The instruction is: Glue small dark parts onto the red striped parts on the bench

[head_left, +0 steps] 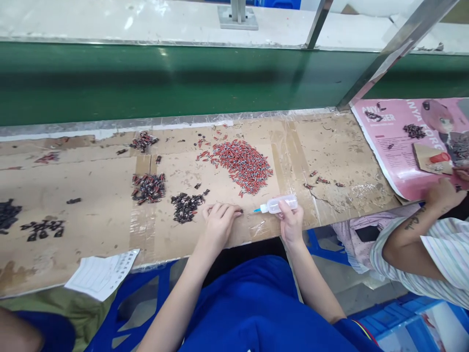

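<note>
My right hand is closed round a small clear squeeze bottle with a blue nozzle that points left. My left hand rests on the cardboard-covered bench with fingers curled, pinching a small dark part at its fingertips near the nozzle. A big heap of small red parts lies just beyond both hands. A pile of dark parts sits to the left of my left hand.
More piles of dark and red parts are scattered to the left. A paper sheet overhangs the near edge. A green conveyor belt runs behind. At right, another person's arm works over a pink poster.
</note>
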